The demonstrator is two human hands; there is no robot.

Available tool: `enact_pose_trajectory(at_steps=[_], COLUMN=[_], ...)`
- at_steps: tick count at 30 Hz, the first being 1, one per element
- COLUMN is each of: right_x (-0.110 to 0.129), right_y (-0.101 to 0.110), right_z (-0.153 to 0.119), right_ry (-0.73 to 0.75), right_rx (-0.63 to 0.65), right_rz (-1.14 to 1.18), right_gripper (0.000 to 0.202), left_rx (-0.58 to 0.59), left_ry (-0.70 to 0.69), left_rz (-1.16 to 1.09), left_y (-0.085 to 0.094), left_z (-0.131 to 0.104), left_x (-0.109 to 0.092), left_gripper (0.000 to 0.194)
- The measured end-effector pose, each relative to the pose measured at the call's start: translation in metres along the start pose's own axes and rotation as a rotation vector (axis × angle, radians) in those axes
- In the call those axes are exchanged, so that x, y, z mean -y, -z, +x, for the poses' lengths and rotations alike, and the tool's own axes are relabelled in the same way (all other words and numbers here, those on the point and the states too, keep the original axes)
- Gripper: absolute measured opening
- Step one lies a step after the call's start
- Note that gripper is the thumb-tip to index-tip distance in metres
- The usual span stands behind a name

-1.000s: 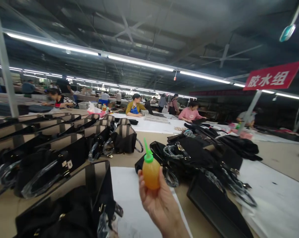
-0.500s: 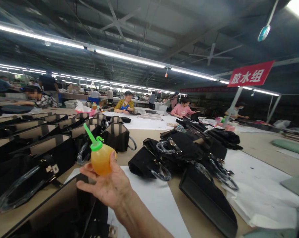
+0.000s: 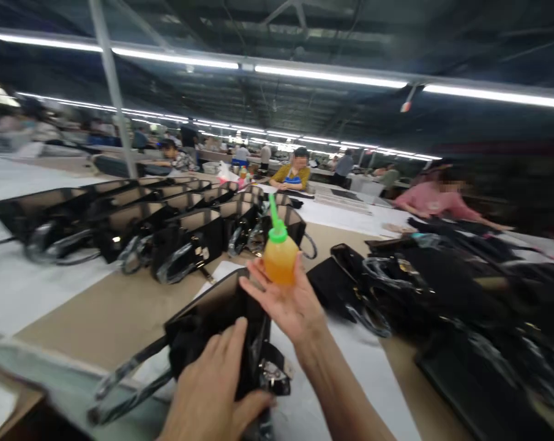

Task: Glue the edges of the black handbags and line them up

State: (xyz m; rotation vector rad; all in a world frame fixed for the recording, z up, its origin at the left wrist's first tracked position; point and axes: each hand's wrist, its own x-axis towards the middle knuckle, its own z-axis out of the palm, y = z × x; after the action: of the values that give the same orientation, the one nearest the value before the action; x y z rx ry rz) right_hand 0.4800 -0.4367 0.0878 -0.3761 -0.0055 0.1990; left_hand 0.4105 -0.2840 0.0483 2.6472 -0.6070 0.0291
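In my right grip [image 3: 295, 309] I hold a round, translucent plastic bottle [image 3: 280, 254] of orange liquid [image 3: 279, 271], its green nozzle [image 3: 278, 233] pointing up. I rest my left grip [image 3: 207, 387], outspread, on a black handbag [image 3: 203, 321] with plastic-wrapped handles [image 3: 96, 411]. I see similar black bags [image 3: 187, 245] standing in rows on the tan-topped table [image 3: 97, 315], and a dark heap of bags [image 3: 435, 269] to the right.

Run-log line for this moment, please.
left hand: at near black bag | right hand: holding orange bottle, green nozzle up | bag rows: left | bag pile: right
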Motion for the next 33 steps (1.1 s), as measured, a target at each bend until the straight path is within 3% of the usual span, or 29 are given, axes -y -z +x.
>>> enact_pose_trajectory(at_steps=[4, 7, 10, 13, 16, 18, 22, 24, 27, 30, 33], right_x=[0.001, 0.002, 0.004, 0.002, -0.003, -0.008, -0.017, -0.018, -0.017, -0.015, -0.014], right_y=[0.004, -0.001, -0.014, -0.026, -0.030, -0.029, -0.027, -0.028, -0.029, -0.030, -0.031], right_z=[0.006, 0.002, -0.008, -0.022, -0.033, -0.036, -0.035, -0.033, -0.031, -0.029, -0.028], right_ry=[-0.007, -0.002, 0.008, 0.021, 0.029, 0.008, -0.014, -0.004, 0.015, 0.038, 0.035], right_rx=[-0.002, -0.021, -0.074, -0.141, -0.244, -0.309, -0.335, -0.327, -0.356, -0.379, -0.380], right_rz=[0.016, -0.017, -0.072, -0.075, -0.057, -0.036, 0.010, 0.015, 0.005, -0.026, -0.047], right_gripper=[0.039, 0.042, 0.043, 0.042, 0.045, 0.046, 0.049, 0.049, 0.049, 0.049, 0.049], left_rx=[0.134, 0.113, 0.104, 0.190, 0.253, 0.247, 0.172, 0.108, 0.028, 0.123, 0.278], left_ry=[0.131, 0.058, -0.066, -0.137, -0.105, -0.022, 0.111, 0.064, -0.112, -0.279, -0.306], left_rz=[-0.067, -0.115, -0.125, -0.099, -0.070, -0.100, -0.201, -0.238, -0.255, -0.180, -0.016], left_y=[0.003, 0.009, 0.029, 0.062, 0.087, 0.095, 0.099, 0.100, 0.101, 0.103, 0.107], left_z=[0.017, 0.015, 0.009, 0.001, -0.009, -0.016, -0.025, -0.024, -0.013, 0.006, 0.024], left_x=[-0.011, -0.010, -0.002, 0.010, 0.031, 0.047, 0.069, 0.070, 0.062, 0.054, 0.055], left_gripper=[0.030, 0.013, 0.007, 0.008, 0.008, 0.010, 0.036, 0.032, 0.026, 0.041, 0.037])
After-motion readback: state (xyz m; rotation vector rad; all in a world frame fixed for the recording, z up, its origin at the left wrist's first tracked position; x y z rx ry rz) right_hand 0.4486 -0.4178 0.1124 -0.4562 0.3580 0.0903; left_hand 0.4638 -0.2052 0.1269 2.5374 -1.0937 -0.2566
